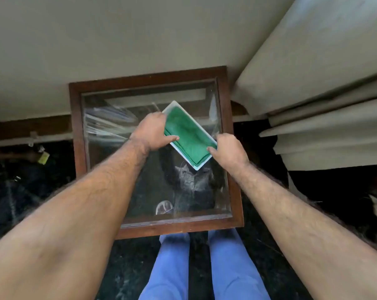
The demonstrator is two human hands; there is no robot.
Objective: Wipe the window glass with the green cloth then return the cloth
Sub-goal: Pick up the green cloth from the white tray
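Observation:
A folded green cloth (188, 133) lies in a white rectangular tray (197, 167), turned diagonally over the window glass (144, 187). The glass sits in a dark wooden frame (77, 131) lying flat below me, with smears and reflections on it. My left hand (152, 132) grips the tray's upper left side, thumb reaching onto the cloth's edge. My right hand (229, 151) holds the tray's lower right side, with a fingertip touching the cloth. Whether the tray rests on the glass or is held above it, I cannot tell.
A pale wall (118, 40) rises behind the frame, and pale curtain folds (324, 105) hang at the right. The floor (20, 191) around is dark. My legs in blue trousers (174, 269) stand just below the frame's near edge.

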